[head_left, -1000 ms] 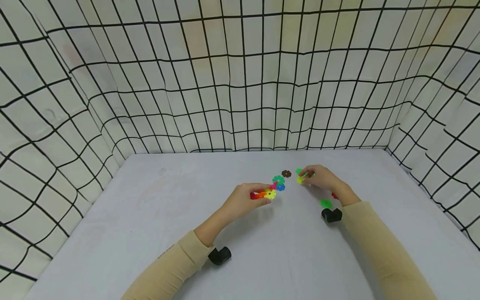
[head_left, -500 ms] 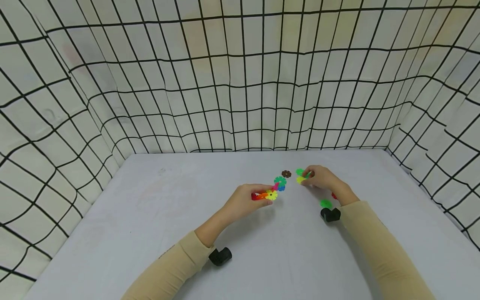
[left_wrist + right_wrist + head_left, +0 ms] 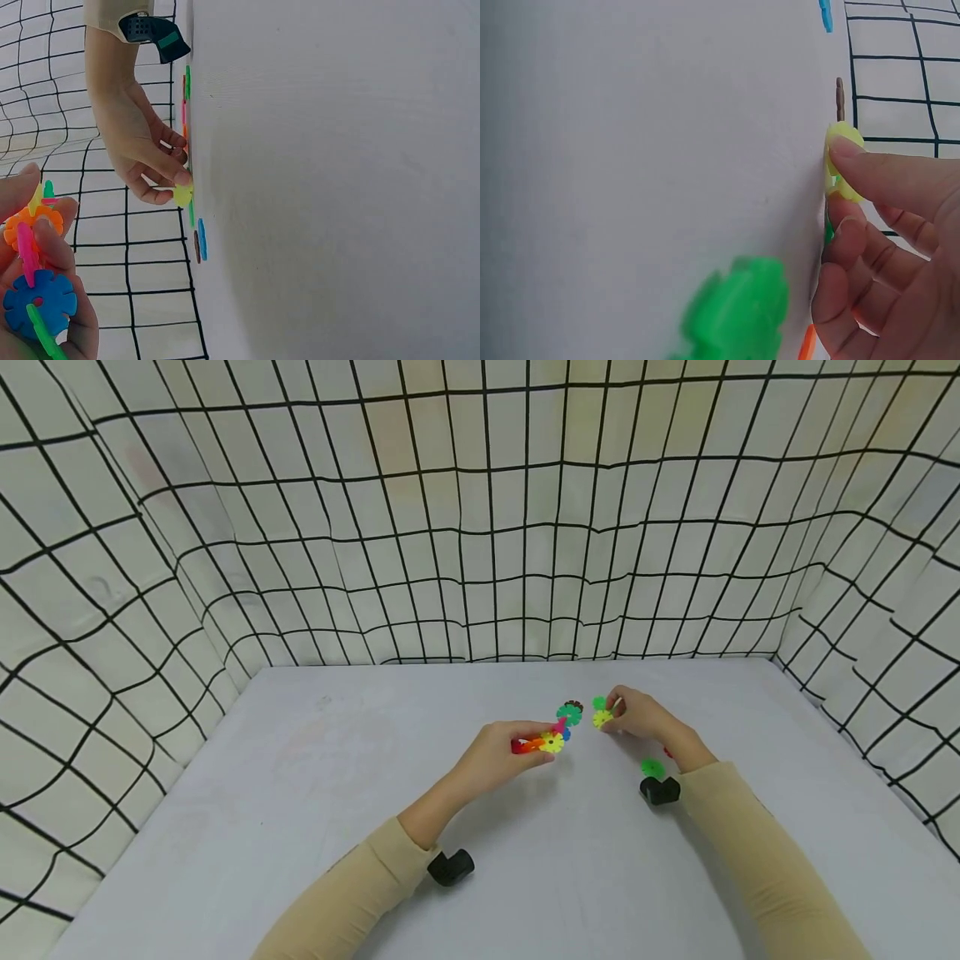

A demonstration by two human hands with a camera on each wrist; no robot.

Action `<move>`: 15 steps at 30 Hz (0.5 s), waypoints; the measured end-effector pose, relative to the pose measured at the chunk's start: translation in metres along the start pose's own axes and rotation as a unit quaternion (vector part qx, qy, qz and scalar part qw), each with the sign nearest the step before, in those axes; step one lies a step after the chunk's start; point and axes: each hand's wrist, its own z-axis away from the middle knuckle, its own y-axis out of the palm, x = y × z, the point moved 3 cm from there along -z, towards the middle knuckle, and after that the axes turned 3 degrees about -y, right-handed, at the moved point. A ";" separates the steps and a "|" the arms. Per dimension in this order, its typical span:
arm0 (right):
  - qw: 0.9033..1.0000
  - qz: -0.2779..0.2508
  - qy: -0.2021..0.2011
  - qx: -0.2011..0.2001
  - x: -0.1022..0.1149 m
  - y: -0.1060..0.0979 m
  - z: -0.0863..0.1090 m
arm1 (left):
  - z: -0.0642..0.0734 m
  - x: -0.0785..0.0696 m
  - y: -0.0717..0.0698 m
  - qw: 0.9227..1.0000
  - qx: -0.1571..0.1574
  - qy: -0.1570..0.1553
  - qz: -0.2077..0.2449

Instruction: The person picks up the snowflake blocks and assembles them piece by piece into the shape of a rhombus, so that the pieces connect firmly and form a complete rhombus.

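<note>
My left hand (image 3: pixel 498 760) holds a chain of interlocking notched plastic discs between thumb and fingers. Red, orange, yellow, pink, blue and green discs show in it, with the green disc (image 3: pixel 569 715) at the far end. From the left wrist view, the blue disc (image 3: pixel 41 300) and orange disc (image 3: pixel 34 225) sit at angles to each other. At the far right of the table, my right hand (image 3: pixel 639 715) pinches a yellow disc (image 3: pixel 845 161) between thumb and fingertip. That disc stands on edge, close over the white surface.
A brown disc (image 3: pixel 574 703) lies beyond the chain's end, partly covered by it. One green disc (image 3: pixel 599 702) lies behind the right fingertips. Near the right wrist are another green disc (image 3: pixel 652 768) and a mostly hidden red disc (image 3: pixel 667 752). A black net (image 3: pixel 487 535) borders the table.
My left hand has shifted slightly right and away with the chain, whose green end now overlaps the brown disc in the head view. The yellow disc in my right hand has turned more upright.
</note>
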 end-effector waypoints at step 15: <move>0.989 -0.122 -0.056 -0.063 0.018 -0.008 0.014 | 0.001 0.001 0.003 1.000 0.008 -0.005 -0.003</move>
